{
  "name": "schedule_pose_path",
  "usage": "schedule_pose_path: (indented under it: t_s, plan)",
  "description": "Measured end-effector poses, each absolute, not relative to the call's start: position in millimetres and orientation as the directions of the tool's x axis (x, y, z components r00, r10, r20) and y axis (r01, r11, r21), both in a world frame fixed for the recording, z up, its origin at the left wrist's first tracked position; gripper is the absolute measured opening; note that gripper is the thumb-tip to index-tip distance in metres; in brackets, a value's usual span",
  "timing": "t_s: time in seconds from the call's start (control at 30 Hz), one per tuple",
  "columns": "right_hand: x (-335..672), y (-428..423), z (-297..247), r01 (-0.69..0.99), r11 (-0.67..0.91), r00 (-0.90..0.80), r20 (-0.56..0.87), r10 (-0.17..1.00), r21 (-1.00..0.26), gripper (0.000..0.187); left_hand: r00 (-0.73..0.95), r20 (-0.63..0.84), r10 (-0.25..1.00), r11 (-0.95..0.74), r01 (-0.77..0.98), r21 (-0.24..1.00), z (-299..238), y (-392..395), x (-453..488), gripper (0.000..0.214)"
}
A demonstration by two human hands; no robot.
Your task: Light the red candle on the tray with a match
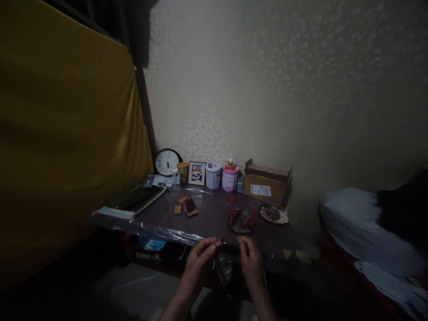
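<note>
My left hand (197, 266) pinches a small brown piece (219, 243) at its fingertips, just in front of the table's near edge. My right hand (250, 261) is closed on the top of a small dark, shiny bag (224, 264) that hangs between the two hands. Beyond them, on the plastic-covered table (214, 214), a round dish (240, 222) holds dark bits and two red candles (232, 209). Several brown flat pieces (187, 206) lie in a loose group to the left.
A second patterned dish (271, 213) sits right of the first. Along the wall stand a clock (166, 162), a small picture frame (196, 173), two tubs (214, 175), a cardboard box (266, 184). Books (133, 200) lie at the left; a yellow mattress (63, 133) leans there.
</note>
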State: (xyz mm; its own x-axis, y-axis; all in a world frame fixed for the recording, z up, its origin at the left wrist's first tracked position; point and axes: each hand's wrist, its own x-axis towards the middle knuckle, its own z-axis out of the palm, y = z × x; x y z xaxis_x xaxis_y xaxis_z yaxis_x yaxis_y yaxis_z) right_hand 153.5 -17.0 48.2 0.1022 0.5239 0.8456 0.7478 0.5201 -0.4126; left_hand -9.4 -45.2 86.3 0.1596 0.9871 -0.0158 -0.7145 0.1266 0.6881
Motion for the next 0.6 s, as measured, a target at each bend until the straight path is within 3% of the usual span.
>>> schedule_pose_path:
  t_s: [0.13, 0.23, 0.43, 0.6]
  plan:
    - [157, -19, 56, 0.618, 0.498, 0.275, 0.761, 0.588, -0.608, 0.016, 0.149, -0.04, 0.988, 0.135, -0.709, 0.692, 77, -43, -11, 0.021]
    - [150, -28, 69, 0.539, 0.518, 0.317, 0.73, 0.605, -0.664, 0.014, 0.142, -0.04, 0.989, 0.13, -0.701, 0.701, 71, -42, -10, 0.021]
    - [131, -43, 78, 0.481, 0.575, 0.311, 0.741, 0.594, -0.662, 0.011, 0.178, 0.01, 0.984, 0.119, -0.695, 0.709, 76, -48, -5, 0.018]
    - [122, -51, 79, 0.512, 0.627, 0.221, 0.795, 0.565, -0.587, 0.008, 0.179, -0.015, 0.984, 0.14, -0.71, 0.69, 79, -51, -2, 0.019]
